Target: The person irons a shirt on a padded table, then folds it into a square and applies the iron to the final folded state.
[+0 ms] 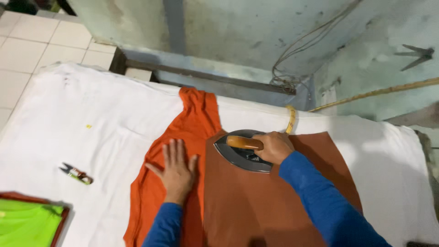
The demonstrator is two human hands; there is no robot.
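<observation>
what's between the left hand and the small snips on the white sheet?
Head view: the left hand lies flat on the orange garment. From there to the snips come the garment's left edge, then only bare white sheet.

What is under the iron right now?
The iron, gripped by the right hand, sits on a brown sheet overlapping the orange garment. What lies beneath that sheet is covered.

white-covered table [114,114], orange garment [192,123], thread snips [76,174]
</observation>
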